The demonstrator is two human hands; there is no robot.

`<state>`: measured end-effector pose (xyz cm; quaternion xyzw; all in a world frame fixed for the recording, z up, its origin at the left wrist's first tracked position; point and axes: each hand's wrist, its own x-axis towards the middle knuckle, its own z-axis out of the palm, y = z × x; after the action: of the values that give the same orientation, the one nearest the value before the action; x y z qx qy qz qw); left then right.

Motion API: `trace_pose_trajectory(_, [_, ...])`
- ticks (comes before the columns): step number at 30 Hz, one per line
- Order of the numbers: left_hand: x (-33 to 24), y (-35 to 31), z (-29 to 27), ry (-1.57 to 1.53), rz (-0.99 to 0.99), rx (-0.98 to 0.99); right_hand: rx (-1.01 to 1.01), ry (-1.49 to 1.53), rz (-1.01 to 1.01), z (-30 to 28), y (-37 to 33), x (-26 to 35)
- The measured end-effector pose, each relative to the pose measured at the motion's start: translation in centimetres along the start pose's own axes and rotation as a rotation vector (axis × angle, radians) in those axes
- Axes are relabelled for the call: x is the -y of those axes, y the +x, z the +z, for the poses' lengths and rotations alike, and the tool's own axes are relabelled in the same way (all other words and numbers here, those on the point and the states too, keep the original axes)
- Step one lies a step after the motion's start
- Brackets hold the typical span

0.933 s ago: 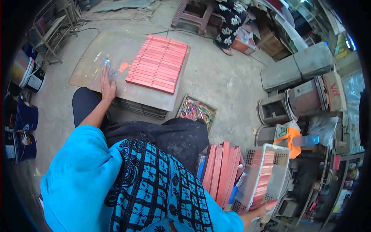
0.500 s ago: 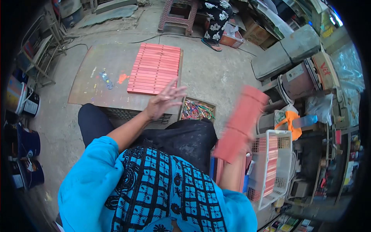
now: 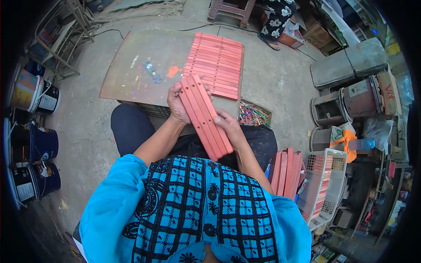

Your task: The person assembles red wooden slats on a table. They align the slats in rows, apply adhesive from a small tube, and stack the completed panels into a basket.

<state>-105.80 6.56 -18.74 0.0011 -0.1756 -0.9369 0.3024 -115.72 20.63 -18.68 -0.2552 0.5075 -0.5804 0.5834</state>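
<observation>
Both hands are up in front of the chest with a bundle of red strips (image 3: 205, 117) between them, a few long flat pieces stacked side by side. The bundle runs on a slant, far end toward 11 o'clock, near end toward 5 o'clock.

Left hand (image 3: 177, 104) has the far end: its grip is clamped around the bundle from the left edge, fingers wrapped under, thumb side up near the tips. Right hand (image 3: 231, 128) takes the near end, grip clamped on the bundle's right edge, fingers lying across the top face.

Just past the bundle, at 12 o'clock, a brown board (image 3: 136, 70) lies flat on the concrete floor (image 3: 280, 79), serving as a low counter. On its right half a neat row of red strips (image 3: 215, 65) lies side by side, touching one another. Paint smears, blue and orange, mark the board's middle at 11 o'clock from the hands.

At 4 o'clock, beside the right knee, more red strips (image 3: 287, 172) stand leaning together, and just right of them a white basket (image 3: 322, 184) holds further pieces. A tray of coloured bits (image 3: 253, 116) sits at 2 o'clock, just behind the right hand. Paint cans (image 3: 41, 147) line the 9 o'clock side, well apart from the hands.
</observation>
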Motion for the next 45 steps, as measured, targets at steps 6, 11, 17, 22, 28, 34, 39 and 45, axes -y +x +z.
trace_pose_trajectory(6, [0.1,-0.8,-3.0,0.111,0.264,-0.316,-0.163,-1.212,-0.436,3.4,0.0,0.1])
trace_pose_trajectory(11, [0.4,-1.1,-4.8,0.108,0.274,-0.425,-0.083,-1.078,-0.299,2.2,2.7,-1.4])
trace_pose_trajectory(17, [0.2,-0.7,-5.4,0.062,0.255,-0.411,-0.079,-0.952,-0.287,2.0,4.4,-2.2])
trace_pose_trajectory(22, [0.1,-0.8,-5.6,0.11,0.278,-0.5,-0.025,-1.079,-0.228,1.0,5.6,-0.6])
trace_pose_trajectory(28, [-0.5,-2.5,-9.7,0.786,0.531,-0.646,-0.07,-1.395,-0.37,-1.7,7.7,-0.5])
trace_pose_trajectory(34, [-0.4,-3.3,-10.8,2.019,0.287,-0.526,-0.063,-1.512,-0.383,-2.7,8.2,-1.3])
trace_pose_trajectory(39, [-0.4,-3.2,-11.6,2.17,0.218,-0.434,-0.341,-1.593,-0.498,-2.6,6.6,-2.1])
trace_pose_trajectory(45, [-0.8,-3.0,-11.2,2.141,0.255,-0.348,-0.449,-1.592,-0.432,-3.8,5.2,-2.7])
